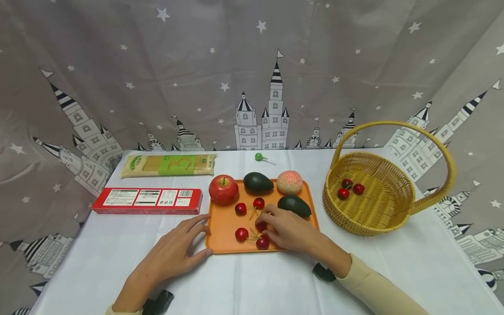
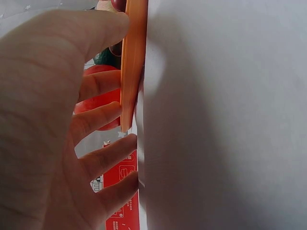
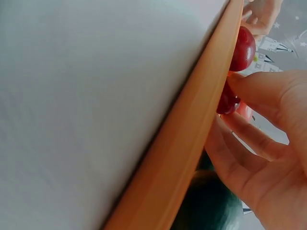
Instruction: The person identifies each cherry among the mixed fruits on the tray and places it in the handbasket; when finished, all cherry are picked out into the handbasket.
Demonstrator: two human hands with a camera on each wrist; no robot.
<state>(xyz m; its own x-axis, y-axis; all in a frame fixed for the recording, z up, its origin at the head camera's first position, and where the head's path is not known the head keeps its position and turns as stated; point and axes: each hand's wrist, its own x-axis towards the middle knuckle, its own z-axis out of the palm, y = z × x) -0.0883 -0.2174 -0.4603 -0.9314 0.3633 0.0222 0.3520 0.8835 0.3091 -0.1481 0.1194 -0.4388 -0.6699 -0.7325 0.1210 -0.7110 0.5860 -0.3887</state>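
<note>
An orange tray [image 1: 226, 247] lies on the white cloth with several red cherries, a red apple [image 1: 223, 189], two dark green avocados [image 1: 257, 182] and a peach [image 1: 289, 182]. My left hand [image 1: 175, 249] touches the tray's left edge with fingers spread; the thumb and some fingertips meet the rim in the left wrist view. Over the tray's front right part, my right hand [image 1: 289, 227] pinches a cherry [image 3: 227, 99] between thumb and fingers. Beside it lie the stemmed cherries [image 1: 262, 242] near the front rim. Another joined pair of cherries [image 1: 241, 208] sits farther back.
Right of the tray stands a yellow wicker basket [image 1: 370, 229] with a tall handle and three cherries [image 1: 343, 193] inside. A red box [image 1: 147, 201] and a pasta pack [image 1: 169, 165] lie at the left. Behind the tray is a green lollipop [image 1: 258, 156].
</note>
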